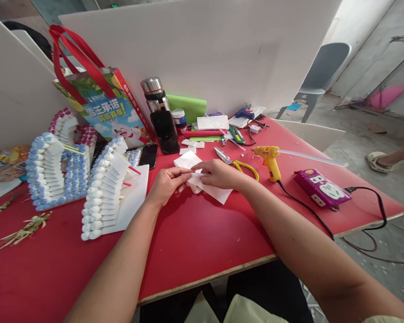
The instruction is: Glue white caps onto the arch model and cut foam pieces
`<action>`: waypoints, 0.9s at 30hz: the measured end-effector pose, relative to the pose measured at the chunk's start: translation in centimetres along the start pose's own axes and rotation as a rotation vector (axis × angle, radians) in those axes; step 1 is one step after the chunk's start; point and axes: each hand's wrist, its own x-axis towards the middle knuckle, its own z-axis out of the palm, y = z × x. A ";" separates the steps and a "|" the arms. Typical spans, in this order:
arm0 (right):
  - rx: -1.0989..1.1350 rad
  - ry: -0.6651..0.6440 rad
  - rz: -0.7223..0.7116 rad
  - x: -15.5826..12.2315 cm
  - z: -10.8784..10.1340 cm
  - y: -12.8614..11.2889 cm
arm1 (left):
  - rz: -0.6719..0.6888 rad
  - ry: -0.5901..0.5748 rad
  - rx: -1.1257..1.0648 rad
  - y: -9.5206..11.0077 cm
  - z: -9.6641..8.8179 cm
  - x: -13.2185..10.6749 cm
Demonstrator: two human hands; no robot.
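Observation:
My left hand and my right hand meet over the middle of the red table. Both are closed, with thumbs and fingers pinching a small piece of white paper between them. Below and around the hands lie more white paper sheets, partly hidden by the fingers. Just beyond the right hand rest pliers with yellow handles. To the left of my left hand stands a curved model of white cards edged with rolled white pieces, on a white base.
A similar blue-and-white model stands further left, before a printed bag. A bottle and phones are behind. A yellow glue gun, its cord, and a purple power strip lie right. A white partition rises behind.

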 end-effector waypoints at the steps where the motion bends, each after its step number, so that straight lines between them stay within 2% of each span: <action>1: 0.002 -0.002 -0.002 0.0 -0.1 0.0 | 0.000 0.004 -0.008 0.0 -0.1 0.0; 9: 0.093 -0.044 -0.067 -0.3 -0.8 -0.2 | 0.019 -0.005 -0.103 0.2 -0.2 0.0; 14: 0.086 -0.084 0.015 -0.4 -0.7 -0.2 | -0.020 -0.039 -0.191 0.2 -0.1 0.1; 16: 0.100 -0.082 0.007 -0.4 -0.7 -0.1 | -0.007 -0.027 -0.180 0.2 -0.1 0.2; 21: 0.403 -0.052 0.094 -0.7 -1.1 -0.2 | 0.061 -0.038 -0.115 0.5 -0.1 0.0; 24: 0.601 -0.149 0.089 -0.9 -1.0 -0.6 | 0.099 -0.079 -0.090 0.9 0.1 -0.3; 27: 0.636 -0.225 0.090 -0.7 -0.6 -0.7 | 0.122 -0.068 -0.053 1.2 0.4 -0.5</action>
